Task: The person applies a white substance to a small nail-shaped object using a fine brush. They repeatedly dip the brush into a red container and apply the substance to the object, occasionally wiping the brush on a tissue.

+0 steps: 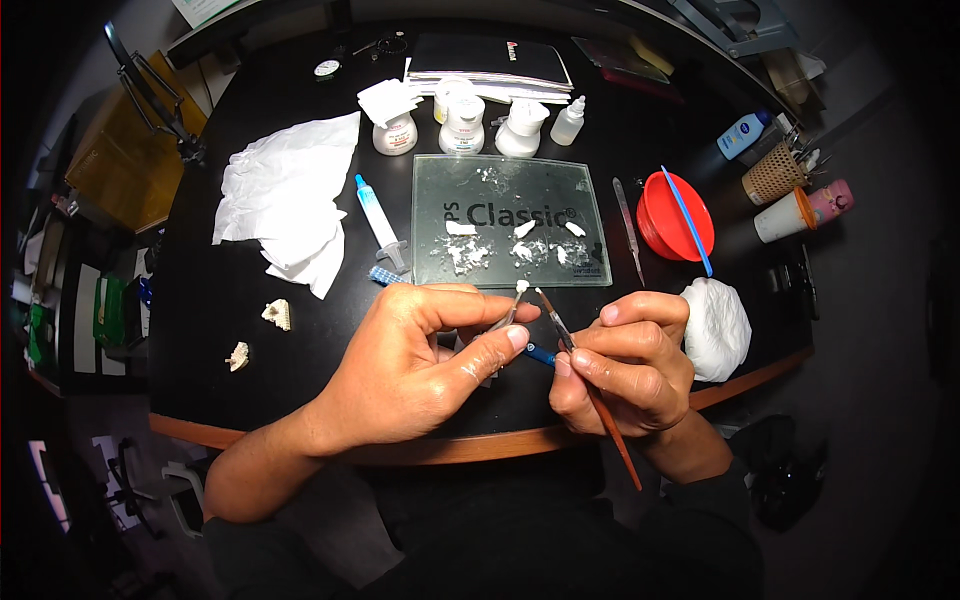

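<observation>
My left hand (425, 350) is closed, thumb and forefinger pinching a slim metal holder (511, 314), perhaps tweezers; its lower part is hidden. A small white tooth-like piece (522, 286) sits at its tip. In my right hand (635, 365) is a fine brush (611, 428) with a reddish-brown handle, gripped like a pen. The brush tip points up beside the white piece, a small gap apart. White residue marks my left thumb. Just beyond both hands lies a glass mixing slab (435, 190) bearing several heaps of white paste or powder (466, 258). A blue handle (541, 354) shows between the hands.
A syringe (376, 218) and crumpled white tissue (285, 190) lie left, with two dental model pieces (277, 315). White jars (462, 125) and a dropper bottle (568, 122) stand behind the slab. At right are a spatula (628, 225), red bowl (655, 215) and white wad (717, 330).
</observation>
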